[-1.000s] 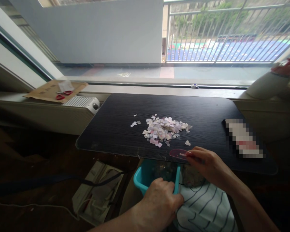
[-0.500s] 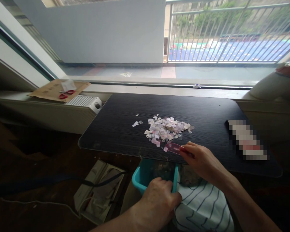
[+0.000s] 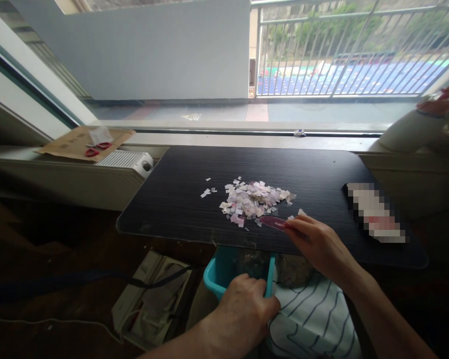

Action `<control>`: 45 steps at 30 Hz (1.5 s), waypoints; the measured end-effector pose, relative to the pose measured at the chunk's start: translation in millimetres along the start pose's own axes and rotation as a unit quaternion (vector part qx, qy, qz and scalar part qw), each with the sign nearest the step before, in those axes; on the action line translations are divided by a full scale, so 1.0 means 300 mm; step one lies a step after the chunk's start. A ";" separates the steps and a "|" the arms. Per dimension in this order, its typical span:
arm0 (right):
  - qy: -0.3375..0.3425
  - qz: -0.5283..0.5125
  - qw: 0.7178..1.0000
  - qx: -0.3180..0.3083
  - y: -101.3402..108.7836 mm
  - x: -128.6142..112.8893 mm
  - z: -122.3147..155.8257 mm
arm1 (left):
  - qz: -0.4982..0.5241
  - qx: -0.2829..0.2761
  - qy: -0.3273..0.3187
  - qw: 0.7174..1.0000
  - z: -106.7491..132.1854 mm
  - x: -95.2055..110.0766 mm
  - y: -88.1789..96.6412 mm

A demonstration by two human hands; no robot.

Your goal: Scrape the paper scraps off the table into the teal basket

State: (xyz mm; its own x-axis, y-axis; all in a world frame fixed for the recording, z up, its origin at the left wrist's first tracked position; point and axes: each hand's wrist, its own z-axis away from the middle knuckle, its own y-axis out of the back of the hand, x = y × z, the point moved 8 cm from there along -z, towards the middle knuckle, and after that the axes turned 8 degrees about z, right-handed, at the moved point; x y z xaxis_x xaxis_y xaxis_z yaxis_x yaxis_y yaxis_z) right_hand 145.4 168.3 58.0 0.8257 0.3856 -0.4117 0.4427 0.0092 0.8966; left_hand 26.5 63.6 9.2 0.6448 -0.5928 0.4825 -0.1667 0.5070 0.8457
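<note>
My left hand point(image 3: 249, 301) is closed over the near rim of a turquoise plastic bin point(image 3: 214, 285), held just below the table's front edge. My right hand point(image 3: 316, 240) pinches a flat, see-through pink plastic piece point(image 3: 272, 222) with a rounded end; its exact kind I cannot make out. The piece lies low over the black table, its tip at the near edge of a heap of small white and pinkish paper scraps point(image 3: 252, 200). A few scraps point(image 3: 205, 193) lie apart to the left. One pale scrap shows beside my right fingers. The bin's contents are dim.
The black table point(image 3: 164, 199) stands against the window sill. A blurred-out flat item point(image 3: 376, 212) lies at its right. Red-handled scissors point(image 3: 97, 148) rest on a brown envelope point(image 3: 67, 144) on the left ledge. An open box point(image 3: 153, 299) and a cable are on the floor.
My right hand has drawn the pink piece a little right, away from the nearest scraps. A pale scrap now shows by its fingers. My left hand stays on the bin; the view shifted slightly.
</note>
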 end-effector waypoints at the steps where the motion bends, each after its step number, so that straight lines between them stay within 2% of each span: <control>1: 0.002 0.000 1.000 0.000 -0.009 -0.011 -0.010 | -0.002 0.000 0.002 1.000 0.002 0.000 -0.001; 7: 0.012 0.004 0.999 -0.032 -0.022 -0.015 -0.013 | 0.004 -0.001 0.009 1.000 0.010 -0.004 -0.002; 12: 0.003 -0.008 1.000 -0.007 -0.013 -0.017 -0.017 | 0.009 -0.010 0.015 1.000 0.007 -0.014 0.001; 18: 0.009 -0.013 0.999 -0.043 -0.032 -0.031 -0.019 | 0.008 -0.004 0.010 1.000 0.006 -0.011 0.007; 22: -0.010 -0.012 1.000 -0.016 -0.014 -0.008 -0.035 | 0.012 -0.008 0.012 1.000 0.007 -0.011 0.005; 25: -0.007 -0.003 0.999 -0.031 -0.024 -0.004 -0.038 | 0.007 -0.006 0.013 1.000 0.007 -0.011 0.007; 29: 0.003 -0.016 0.997 -0.069 -0.035 -0.010 -0.017 | 0.001 -0.006 0.018 1.000 0.009 -0.013 0.006; 35: -0.002 -0.046 0.998 -0.044 -0.033 -0.008 -0.004 | 0.005 0.005 0.015 1.000 0.008 -0.014 0.000; 40: 0.019 -0.096 0.991 -0.094 -0.058 -0.035 0.041 | 0.007 0.011 0.012 1.000 0.007 -0.013 -0.004; 45: -0.017 -0.095 0.994 -0.053 -0.038 -0.010 0.068 | 0.005 0.011 0.011 1.000 0.008 -0.006 0.002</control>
State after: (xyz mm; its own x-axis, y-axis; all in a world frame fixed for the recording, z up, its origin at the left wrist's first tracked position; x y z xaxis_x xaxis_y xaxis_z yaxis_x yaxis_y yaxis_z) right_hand 145.1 148.2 45.6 0.7421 0.3368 -0.5795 0.5548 0.1766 0.8131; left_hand 23.3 63.5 9.4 0.6598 -0.5738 0.4852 -0.1894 0.4978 0.8463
